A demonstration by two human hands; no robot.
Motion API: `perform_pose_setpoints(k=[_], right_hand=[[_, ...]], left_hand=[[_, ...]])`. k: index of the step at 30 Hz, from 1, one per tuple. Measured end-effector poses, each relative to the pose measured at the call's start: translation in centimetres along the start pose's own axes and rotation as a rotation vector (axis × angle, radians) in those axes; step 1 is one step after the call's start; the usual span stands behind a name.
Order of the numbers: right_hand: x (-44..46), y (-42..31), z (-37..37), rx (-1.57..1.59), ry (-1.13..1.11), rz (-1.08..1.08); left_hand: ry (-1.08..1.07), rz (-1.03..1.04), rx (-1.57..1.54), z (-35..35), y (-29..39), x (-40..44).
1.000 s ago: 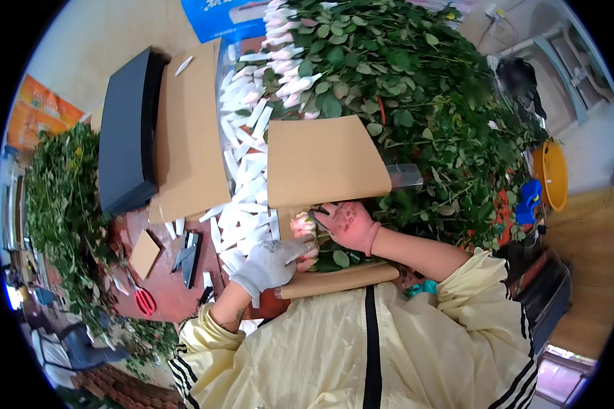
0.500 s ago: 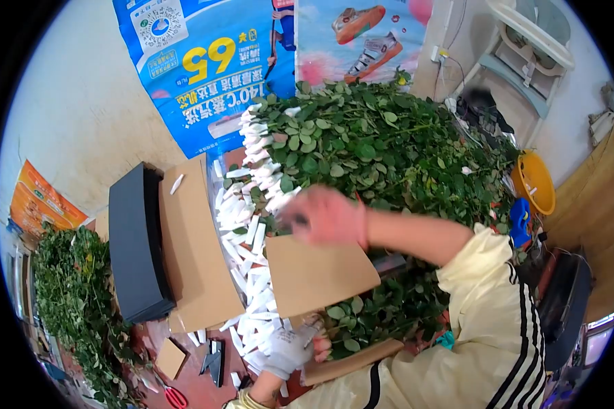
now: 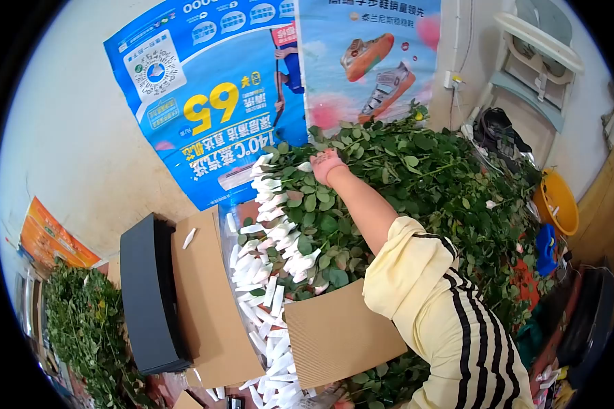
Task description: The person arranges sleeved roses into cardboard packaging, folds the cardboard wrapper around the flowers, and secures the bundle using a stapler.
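Observation:
My right hand (image 3: pixel 326 165) reaches out over the far part of a large heap of leafy rose stems (image 3: pixel 416 163), its fingers curled at the leaves. What they close on is hidden. Just left of the fingers is a rose head in a white sleeve (image 3: pixel 304 165). More white-sleeved rose heads (image 3: pixel 271 204) line the left side of the heap. My left hand (image 3: pixel 335 395), in a greyish glove, shows only in part at the bottom edge, below a corrugated cardboard sheet (image 3: pixel 344 334). Its fingers cannot be made out.
Loose white sleeves (image 3: pixel 273 347) lie left of the cardboard sheet. Beside them are a flat brown cardboard piece (image 3: pixel 215 307) and a stack of black sheets (image 3: pixel 150 293). More greenery (image 3: pixel 89 327) is at far left. A yellow basin (image 3: pixel 556 203) stands at right.
My right hand has moved up and away from the cardboard sheet to the far roses. The view has tilted upward, so my left hand now sits lower, mostly cut off.

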State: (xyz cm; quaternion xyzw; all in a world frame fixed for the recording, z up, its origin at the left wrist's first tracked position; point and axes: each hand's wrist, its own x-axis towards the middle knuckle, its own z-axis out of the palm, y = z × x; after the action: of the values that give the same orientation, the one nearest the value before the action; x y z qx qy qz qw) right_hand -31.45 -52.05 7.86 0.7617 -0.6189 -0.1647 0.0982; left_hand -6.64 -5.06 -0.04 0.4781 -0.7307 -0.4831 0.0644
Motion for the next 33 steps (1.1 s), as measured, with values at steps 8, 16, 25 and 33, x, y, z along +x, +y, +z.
perform_pose_setpoints(k=[8,16,25,33], right_hand=[[-7.0,5.8,-1.9,-0.199,0.299,0.086],[-23.0,31.9,-8.9,1.038,1.588,0.716],[-39.8,32.3,-14.5,1.192,1.956,0.174],[-34.7,25.2,-7.2,0.992,1.405,0.808]], left_hand=[[0.01,-0.215,-0.548,-0.5,1.7,-1.2],[-0.139,-0.224,-0.938,0.4,-2.0,-3.3],[-0.132,-0.442,-1.396,0.1,0.9,-3.8],[0.027,0.142,0.169,-0.2,-1.0,-4.0]])
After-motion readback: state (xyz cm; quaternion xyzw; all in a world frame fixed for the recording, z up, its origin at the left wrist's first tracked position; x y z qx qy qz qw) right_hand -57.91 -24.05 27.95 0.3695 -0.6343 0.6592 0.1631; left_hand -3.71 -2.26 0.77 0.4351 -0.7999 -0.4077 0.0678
